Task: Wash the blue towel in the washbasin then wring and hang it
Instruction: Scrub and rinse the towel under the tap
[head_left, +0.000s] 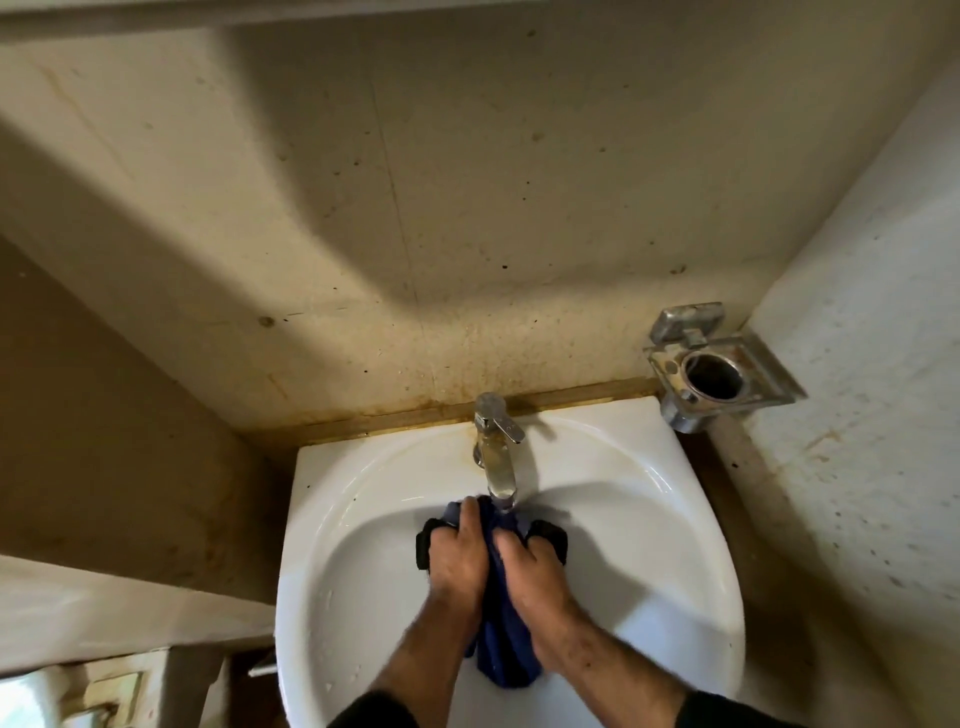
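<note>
- Dark sleeves (374, 709) are seen at the bottom edge, with both forearms reaching forward over the basin (332, 597).
- At far left, a pale ledge (119, 608) is seen beside the basin.
- By the left hand (457, 556) the towel (501, 644) is gripped, the fingers (467, 514) being curled over its upper part.
- Between the two hands the blue towel is bunched, inside the bowl, its top directly under the tap (496, 457) spout and its lower end hanging toward the near rim.
- By the right hand (530, 571) the towel is gripped from the other side, fingers curled round the cloth.
- At right, a metal holder (722, 369) is fixed to the wall above the basin's corner.
</note>
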